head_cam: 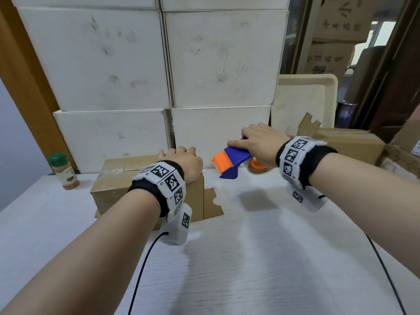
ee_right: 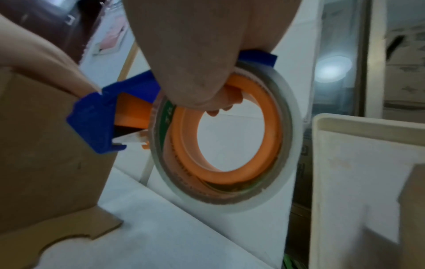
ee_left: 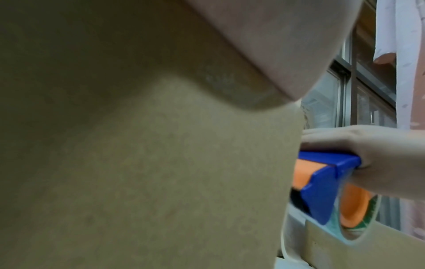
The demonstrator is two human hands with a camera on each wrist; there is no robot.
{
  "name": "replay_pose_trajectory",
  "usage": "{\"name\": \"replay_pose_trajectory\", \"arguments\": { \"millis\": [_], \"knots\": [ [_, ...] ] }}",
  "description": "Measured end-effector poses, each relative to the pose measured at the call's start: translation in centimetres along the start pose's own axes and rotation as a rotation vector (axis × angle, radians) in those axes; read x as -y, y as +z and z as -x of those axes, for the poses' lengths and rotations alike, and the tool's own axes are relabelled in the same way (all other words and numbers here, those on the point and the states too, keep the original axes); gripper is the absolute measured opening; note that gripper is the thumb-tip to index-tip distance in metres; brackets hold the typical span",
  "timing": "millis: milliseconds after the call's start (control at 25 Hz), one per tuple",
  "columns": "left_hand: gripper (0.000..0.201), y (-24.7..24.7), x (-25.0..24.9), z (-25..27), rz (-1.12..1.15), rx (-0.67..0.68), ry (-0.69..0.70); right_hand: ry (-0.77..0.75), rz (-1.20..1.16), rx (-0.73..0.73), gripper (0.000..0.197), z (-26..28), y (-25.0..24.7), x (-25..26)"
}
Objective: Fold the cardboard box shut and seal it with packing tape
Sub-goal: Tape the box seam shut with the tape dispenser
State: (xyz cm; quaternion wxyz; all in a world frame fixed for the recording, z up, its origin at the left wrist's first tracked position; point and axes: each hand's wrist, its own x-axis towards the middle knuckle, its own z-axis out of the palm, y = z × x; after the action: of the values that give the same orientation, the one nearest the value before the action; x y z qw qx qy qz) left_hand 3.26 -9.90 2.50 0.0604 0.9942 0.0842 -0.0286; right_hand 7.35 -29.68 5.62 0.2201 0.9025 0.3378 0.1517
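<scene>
A brown cardboard box (head_cam: 109, 189) lies on the white table, clear tape running along its top seam. My left hand (head_cam: 179, 155) rests flat on the right end of its top; in the left wrist view the box wall (ee_left: 161, 163) fills the frame under my palm. One flap (head_cam: 212, 204) sticks out at the box's lower right corner. My right hand (head_cam: 256, 144) grips a blue and orange tape dispenser (head_cam: 231, 160) in the air just right of the box's top corner. Its clear tape roll (ee_right: 225, 138) hangs below my fingers, and its blue nose (ee_right: 92, 123) is close to the box (ee_right: 46, 145).
A green-capped spice jar (head_cam: 63, 171) stands left of the box. Stacked white cartons (head_cam: 159, 76) form a wall right behind it. A cream tray (head_cam: 304, 103) leans at the back right, with brown cartons (head_cam: 350, 144) beside it. The white table (head_cam: 250, 246) stretches toward me.
</scene>
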Motion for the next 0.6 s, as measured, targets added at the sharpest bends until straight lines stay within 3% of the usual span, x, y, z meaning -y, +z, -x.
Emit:
{"name": "replay_pose_trajectory", "arguments": {
  "millis": [280, 400, 600],
  "knots": [
    [0.049, 0.1, 0.0, -0.1, -0.013, -0.031, 0.013, -0.128, 0.326, 0.073, 0.025, -4.2, -3.4, 5.3],
    [0.047, 0.1, 0.1, 0.1, -0.027, -0.033, 0.020, -0.175, 0.510, 0.125, 0.030, -5.2, -6.0, 7.1],
    [0.050, 0.0, 0.1, 0.3, -0.038, -0.036, 0.035, -0.163, 0.557, 0.168, 0.030, -5.8, -6.3, 8.2]
  ]
}}
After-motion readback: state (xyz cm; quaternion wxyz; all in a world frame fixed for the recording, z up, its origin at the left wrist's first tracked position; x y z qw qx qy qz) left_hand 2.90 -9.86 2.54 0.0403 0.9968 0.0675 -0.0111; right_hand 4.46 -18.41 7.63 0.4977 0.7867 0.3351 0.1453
